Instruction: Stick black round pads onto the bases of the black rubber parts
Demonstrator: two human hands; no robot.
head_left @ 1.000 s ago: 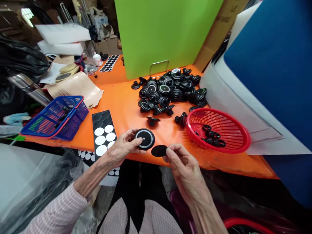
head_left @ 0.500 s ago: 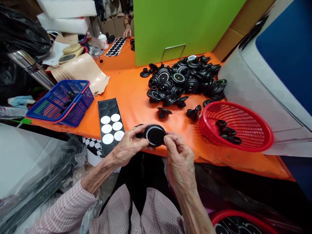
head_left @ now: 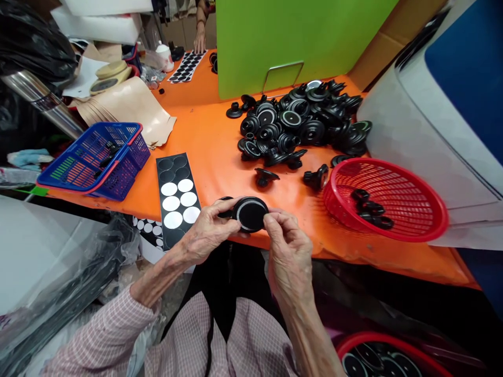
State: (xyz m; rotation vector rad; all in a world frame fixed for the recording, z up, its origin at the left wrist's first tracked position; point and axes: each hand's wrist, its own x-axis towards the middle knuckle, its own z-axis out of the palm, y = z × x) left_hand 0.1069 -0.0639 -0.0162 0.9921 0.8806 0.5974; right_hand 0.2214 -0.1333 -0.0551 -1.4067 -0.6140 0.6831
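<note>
A black round knob-like part [head_left: 238,215] with a pale ring on its face is gripped in my left hand [head_left: 206,230], thumb in front and fingers behind. Over that face lies a round black sticker [head_left: 252,215], its right edge pinched between the thumb and forefinger of my right hand [head_left: 288,241]. Left of my hands, a black sheet of round stickers [head_left: 170,166] shows several white circles where stickers are gone. Two similar black parts, one a flanged part [head_left: 266,177], lie on the orange table [head_left: 220,157] just beyond my hands.
Behind is a heap of black parts [head_left: 298,123] before a green board [head_left: 298,36]. A red basket [head_left: 385,201] with small black pieces stands right, a blue basket [head_left: 94,159] left. Another red container [head_left: 377,337] sits below. A co-worker's hand [head_left: 200,41] rests at the far sticker sheet [head_left: 186,67].
The black sticker now sits more centrally over the part's face. Both hands keep their hold. The view has shifted slightly, and the co-worker's hand has moved onto the far sheet.
</note>
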